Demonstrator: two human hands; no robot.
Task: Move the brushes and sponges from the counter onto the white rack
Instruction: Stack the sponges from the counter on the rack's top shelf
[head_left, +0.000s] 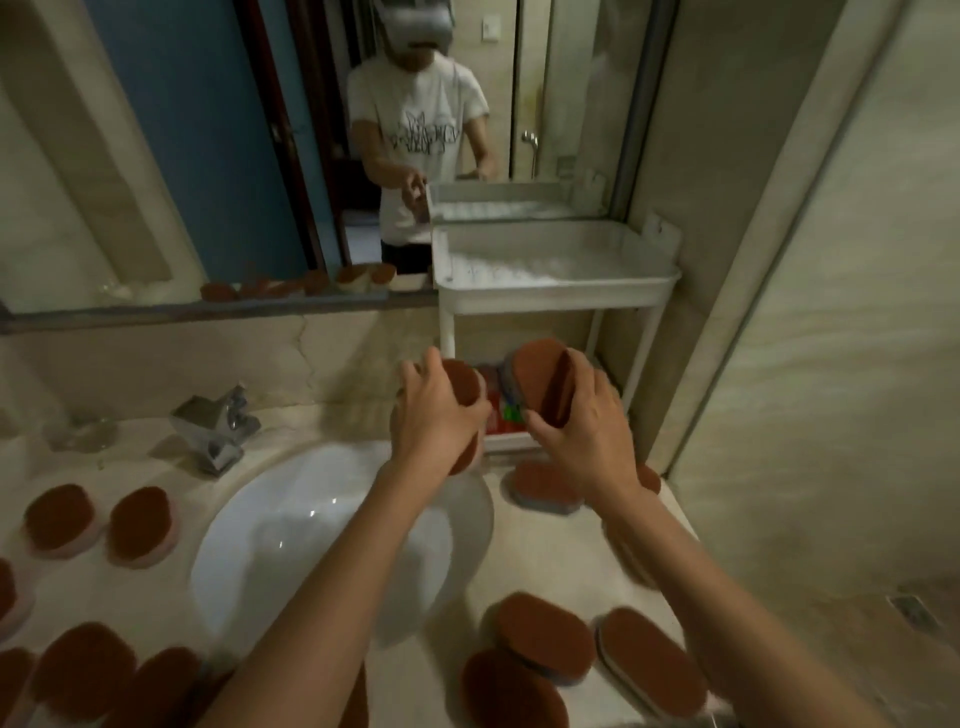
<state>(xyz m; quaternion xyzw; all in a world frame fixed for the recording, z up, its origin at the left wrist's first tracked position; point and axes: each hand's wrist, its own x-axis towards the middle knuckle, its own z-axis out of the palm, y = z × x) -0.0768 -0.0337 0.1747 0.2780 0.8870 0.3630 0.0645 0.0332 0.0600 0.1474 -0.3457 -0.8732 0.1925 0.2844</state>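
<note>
Left hand (441, 413): fingers curled round brown-faced scrub sponges (462, 384), seemingly two. One shows above the knuckles, another edge below the palm. Held past the far rim of the sink (311, 525), just short of the white rack (558, 297).

Right hand (582, 423): gripping a pair of sponges (540, 382) stood on edge, brown faces with grey backing. Held in front of the rack's lower shelf (501, 415), which carries red packets.

Progress: early, by my reading.
- No sponge shows in the rack's upper tray; those in hand are not yet set down.
- Left on the tabletop (524, 561):
  - one sponge just below the rack (545, 486);
  - three at near right (545, 639);
  - two left of the sink (60, 519);
  - a blurred cluster at the near-left corner (78, 670).
- Whether any of these is a brush rather than a sponge: cannot tell.

Room:
- The upper tray stands above both hands, has a raised rim all round and is open from above.
- The mirror (182, 156) is directly behind the tray and the wall (831, 338) close on its right, so the front and left look like the free approaches.
- The lower shelf opening is narrow between the rack's legs.
- The faucet (221, 423) stands well to the left, out of the path.
</note>
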